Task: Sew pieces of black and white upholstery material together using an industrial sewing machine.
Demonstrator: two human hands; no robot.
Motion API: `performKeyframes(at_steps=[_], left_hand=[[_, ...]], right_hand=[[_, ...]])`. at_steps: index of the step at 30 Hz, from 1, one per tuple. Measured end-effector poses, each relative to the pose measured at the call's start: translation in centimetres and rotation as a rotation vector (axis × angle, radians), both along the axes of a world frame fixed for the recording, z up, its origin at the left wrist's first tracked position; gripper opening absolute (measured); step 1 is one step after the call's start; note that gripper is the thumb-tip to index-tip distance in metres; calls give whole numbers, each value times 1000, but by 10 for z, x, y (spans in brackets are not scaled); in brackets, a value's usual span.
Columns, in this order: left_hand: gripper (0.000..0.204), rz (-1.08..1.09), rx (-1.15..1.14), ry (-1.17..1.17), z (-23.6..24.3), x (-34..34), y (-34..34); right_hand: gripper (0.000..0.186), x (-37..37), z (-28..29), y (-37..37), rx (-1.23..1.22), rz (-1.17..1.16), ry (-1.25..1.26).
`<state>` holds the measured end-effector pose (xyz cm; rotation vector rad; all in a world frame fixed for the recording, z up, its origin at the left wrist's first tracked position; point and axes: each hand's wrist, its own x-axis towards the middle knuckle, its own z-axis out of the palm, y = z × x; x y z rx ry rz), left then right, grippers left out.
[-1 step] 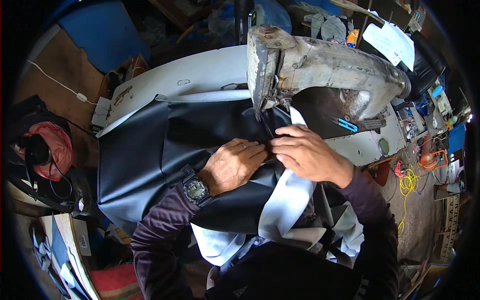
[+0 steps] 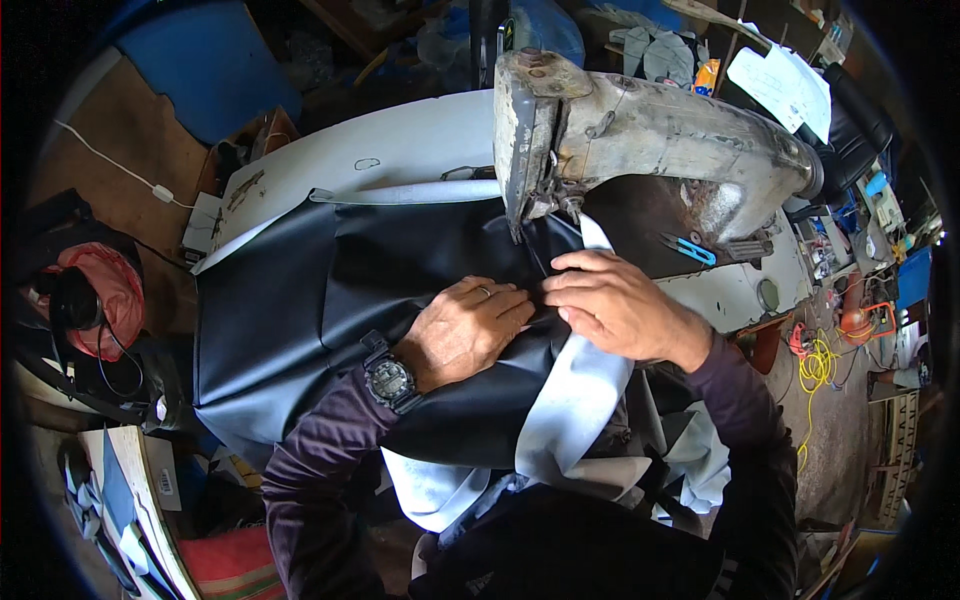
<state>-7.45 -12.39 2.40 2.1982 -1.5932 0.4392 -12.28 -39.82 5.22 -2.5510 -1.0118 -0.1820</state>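
Note:
A large sheet of black leatherette (image 2: 270, 290) is spread over the sewing table, its edge running under the needle area of a worn grey sewing machine (image 2: 680, 120). My left hand (image 2: 470, 325) lies on the sheet, its bent fingertips gripping a fold just in front of the machine. Against those fingertips, my right hand (image 2: 620, 310) pinches the same fold with its fingers close together. A pale strip of the material's backing (image 2: 575, 405) shows from the presser foot down beneath my right hand to my lap. The fingertips' exact hold is partly hidden.
Blue thread snips (image 2: 690, 249) lie on the machine bed, right of the needle. The white table (image 2: 400, 135) extends behind the sheet. Pale scraps (image 2: 695, 460) hang near my lap. A yellow cable (image 2: 817, 365) is coiled at the right; a bag with red cloth (image 2: 95, 295) sits left.

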Motion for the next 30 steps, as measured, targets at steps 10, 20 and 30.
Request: performKeyframes(at_steps=[10, 20, 30], left_hand=[[32, 26, -92, -75, 7, 7, 1], [34, 269, -44, 135, 24, 10, -9], [34, 93, 149, -112, 19, 21, 9]], right_hand=[[32, 51, 4, -6, 7, 169, 0], [33, 56, -10, -17, 0, 122, -111], [27, 61, -7, -15, 133, 253, -120]])
